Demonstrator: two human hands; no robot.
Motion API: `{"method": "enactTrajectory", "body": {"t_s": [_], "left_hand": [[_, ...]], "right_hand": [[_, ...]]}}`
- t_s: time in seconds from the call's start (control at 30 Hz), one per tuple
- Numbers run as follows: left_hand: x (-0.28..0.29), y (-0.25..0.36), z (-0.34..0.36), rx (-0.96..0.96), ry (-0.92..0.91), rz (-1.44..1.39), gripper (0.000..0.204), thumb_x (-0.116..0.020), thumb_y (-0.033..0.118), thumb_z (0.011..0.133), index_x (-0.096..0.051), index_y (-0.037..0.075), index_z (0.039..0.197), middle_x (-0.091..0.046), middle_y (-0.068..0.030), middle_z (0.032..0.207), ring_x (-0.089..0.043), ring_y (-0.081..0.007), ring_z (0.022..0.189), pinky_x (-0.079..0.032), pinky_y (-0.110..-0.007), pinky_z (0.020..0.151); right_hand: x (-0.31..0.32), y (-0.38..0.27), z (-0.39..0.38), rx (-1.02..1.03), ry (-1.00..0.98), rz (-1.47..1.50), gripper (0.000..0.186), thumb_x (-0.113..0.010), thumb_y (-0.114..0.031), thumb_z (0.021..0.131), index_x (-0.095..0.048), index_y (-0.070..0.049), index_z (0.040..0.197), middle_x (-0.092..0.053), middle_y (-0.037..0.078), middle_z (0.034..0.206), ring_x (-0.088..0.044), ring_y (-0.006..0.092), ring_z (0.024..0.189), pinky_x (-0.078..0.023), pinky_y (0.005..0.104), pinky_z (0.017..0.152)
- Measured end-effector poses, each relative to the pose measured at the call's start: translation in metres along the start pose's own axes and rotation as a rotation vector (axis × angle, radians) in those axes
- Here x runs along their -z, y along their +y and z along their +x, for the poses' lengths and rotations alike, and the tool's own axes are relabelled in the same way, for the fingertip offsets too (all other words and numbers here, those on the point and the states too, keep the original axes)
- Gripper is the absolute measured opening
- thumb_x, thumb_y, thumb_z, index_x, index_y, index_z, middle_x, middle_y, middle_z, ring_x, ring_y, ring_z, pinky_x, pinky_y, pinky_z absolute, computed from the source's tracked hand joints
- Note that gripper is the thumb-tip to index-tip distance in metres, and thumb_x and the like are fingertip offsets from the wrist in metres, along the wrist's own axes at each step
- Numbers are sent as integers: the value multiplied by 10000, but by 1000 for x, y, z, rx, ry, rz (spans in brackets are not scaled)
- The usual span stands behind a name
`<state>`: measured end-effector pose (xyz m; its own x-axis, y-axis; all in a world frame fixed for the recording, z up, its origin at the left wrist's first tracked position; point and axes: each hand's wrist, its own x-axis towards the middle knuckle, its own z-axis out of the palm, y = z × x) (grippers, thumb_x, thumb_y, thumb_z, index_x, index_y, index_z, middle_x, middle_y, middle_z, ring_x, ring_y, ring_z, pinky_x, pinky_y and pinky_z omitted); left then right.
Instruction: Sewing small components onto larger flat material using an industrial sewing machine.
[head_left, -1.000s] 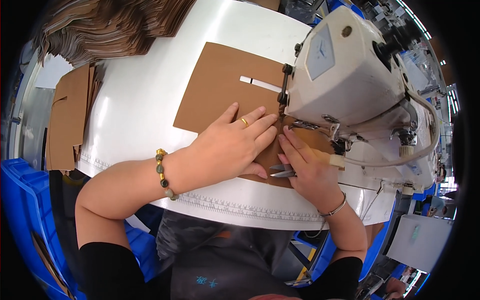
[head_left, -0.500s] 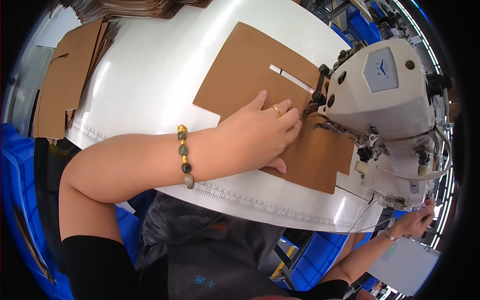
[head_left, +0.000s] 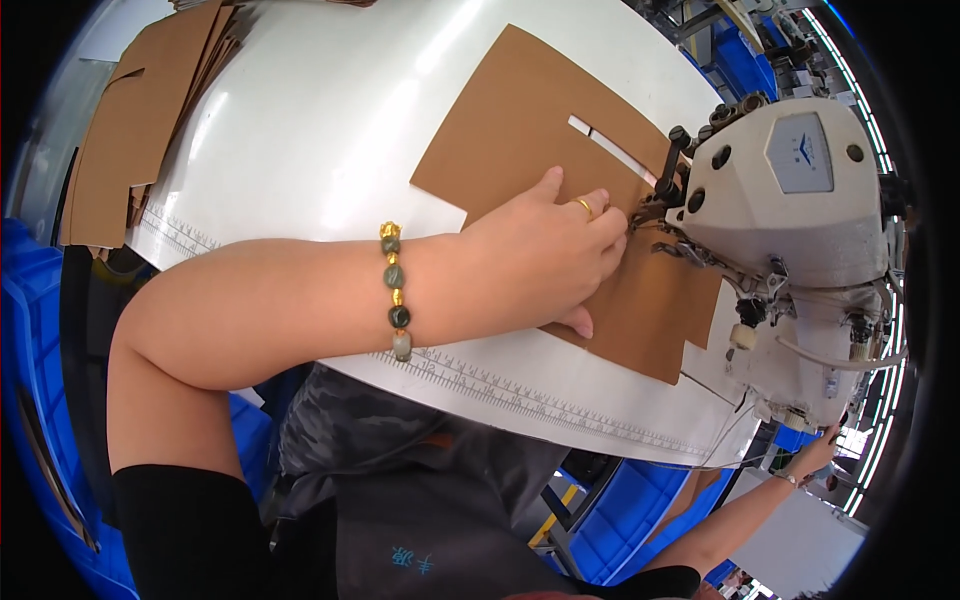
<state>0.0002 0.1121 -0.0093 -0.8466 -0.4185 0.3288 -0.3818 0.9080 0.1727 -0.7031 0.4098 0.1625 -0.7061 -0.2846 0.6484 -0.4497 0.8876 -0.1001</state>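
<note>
A brown flat panel (head_left: 520, 100), stiff and leather-like, lies on the white table with one edge under the needle area of a white sewing machine (head_left: 800, 210). A narrow slot in the panel ends beside the presser foot. My left hand (head_left: 560, 250) rests palm down on the panel, fingers apart and slightly bent, fingertips close to the foot. Gold and dark beads circle that wrist. At lower right my right hand (head_left: 815, 458) reaches to the far right end of the machine and seems to touch it. Its fingers are small and partly hidden there.
Stacked brown panels (head_left: 130, 130) lie at the table's left edge. A printed ruler scale (head_left: 480, 385) runs along the near edge of the white table (head_left: 310, 130). Blue bins (head_left: 620, 515) stand below. Thin threads hang by the machine's base.
The whole view has shifted, so the panel, machine and left hand appear farther right together. My right hand has moved slightly against the machine's right end. The left hand keeps its place on the panel.
</note>
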Motion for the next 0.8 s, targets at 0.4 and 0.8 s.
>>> {"method": "enactTrajectory", "body": {"t_s": [0.4,0.8], "left_hand": [[1,0,4,3,-12,-42,775,-716,569,828,-596,6,1347,-598,-102,1271,-533,-257,1331,-456,-439,1047],[5,-4,3,-3,-11,-79,761,-739,535,827,-601,-2,1348,-599,-106,1268,-534,-251,1332,-454,-432,1049]], "right_hand": [[-21,-4,-47,53,91,262,618,-555,-492,1034,-669,59,1288,-709,185,1280,-676,326,1136,-500,375,923],[-46,33,-36,337,294,65,480,-512,-371,1079,-666,46,1259,-707,201,1183,-666,298,939,-507,384,806]]}}
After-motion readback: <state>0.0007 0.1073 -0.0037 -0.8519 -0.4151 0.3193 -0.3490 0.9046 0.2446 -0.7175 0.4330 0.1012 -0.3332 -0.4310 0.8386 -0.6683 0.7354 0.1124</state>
